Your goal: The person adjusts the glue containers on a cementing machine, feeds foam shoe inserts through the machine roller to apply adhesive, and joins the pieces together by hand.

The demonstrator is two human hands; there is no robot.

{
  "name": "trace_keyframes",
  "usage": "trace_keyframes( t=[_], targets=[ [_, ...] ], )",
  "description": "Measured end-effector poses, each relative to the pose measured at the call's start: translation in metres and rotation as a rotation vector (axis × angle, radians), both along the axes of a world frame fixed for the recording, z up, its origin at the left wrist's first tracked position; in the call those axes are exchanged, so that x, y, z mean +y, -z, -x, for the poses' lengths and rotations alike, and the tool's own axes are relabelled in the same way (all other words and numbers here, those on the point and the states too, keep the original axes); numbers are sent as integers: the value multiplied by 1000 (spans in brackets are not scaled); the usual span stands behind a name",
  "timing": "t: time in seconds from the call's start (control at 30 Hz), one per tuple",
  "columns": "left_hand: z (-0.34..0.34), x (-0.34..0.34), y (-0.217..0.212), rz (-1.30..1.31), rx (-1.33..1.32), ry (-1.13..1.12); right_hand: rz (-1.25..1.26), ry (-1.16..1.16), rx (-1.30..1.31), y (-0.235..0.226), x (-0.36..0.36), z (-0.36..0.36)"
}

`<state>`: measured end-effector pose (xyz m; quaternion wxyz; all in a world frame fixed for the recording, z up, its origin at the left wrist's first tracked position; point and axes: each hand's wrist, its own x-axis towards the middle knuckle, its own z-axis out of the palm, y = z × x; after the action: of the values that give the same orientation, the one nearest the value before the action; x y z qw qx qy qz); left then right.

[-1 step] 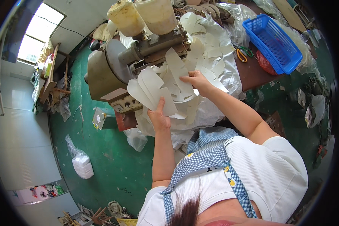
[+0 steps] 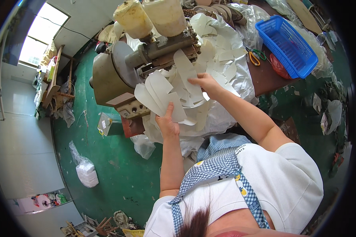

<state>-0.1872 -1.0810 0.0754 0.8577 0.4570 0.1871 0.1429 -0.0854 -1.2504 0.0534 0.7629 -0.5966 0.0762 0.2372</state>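
Observation:
A small fan of white, sheet-like cut pieces (image 2: pixel 156 93) is gripped in my left hand (image 2: pixel 168 123), its thumb pressed on top. My right hand (image 2: pixel 207 84) pinches the lower end of one long, round-tipped white piece (image 2: pixel 183 68) between thumb and fingers. That piece stands just right of the fan, its tip reaching up to the front of a green-grey machine (image 2: pixel 162 49). Beneath both hands lies a loose heap of similar white pieces (image 2: pixel 228 71) on a white plastic sheet (image 2: pixel 243 77). My fingers behind the fan are hidden.
Two cloudy plastic containers (image 2: pixel 164 17) sit atop the machine. To the right are orange-handled scissors (image 2: pixel 253 59), a red bag (image 2: pixel 279 66) and a blue basket (image 2: pixel 287 47) on the brown table (image 2: pixel 261 81). A clear-wrapped white bundle (image 2: pixel 87 173) lies on the green floor (image 2: pixel 118 173).

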Motion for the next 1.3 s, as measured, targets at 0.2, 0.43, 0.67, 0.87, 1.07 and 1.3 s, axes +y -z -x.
trace_keyframes(
  t=[0.2,0.43,0.67,0.87,1.07,1.3],
  targets=[
    [-13,-12,-7,-41,27,23,-278,4,151,-28,9,-32],
    [-20,-13,-8,69,-4,83,57,-116,-238,-22,22,28],
    [-29,-5,-7,0,-26,35,85,-93,-366,-23,17,19],
    [-31,8,-5,-19,-51,-122,25,138,-252,-11,11,-5],
    [-40,3,-2,-54,-25,-88,-69,222,-61,-10,32,-52],
    [-37,-1,2,-87,-1,12,86,-84,-213,-19,35,18]
  ],
)
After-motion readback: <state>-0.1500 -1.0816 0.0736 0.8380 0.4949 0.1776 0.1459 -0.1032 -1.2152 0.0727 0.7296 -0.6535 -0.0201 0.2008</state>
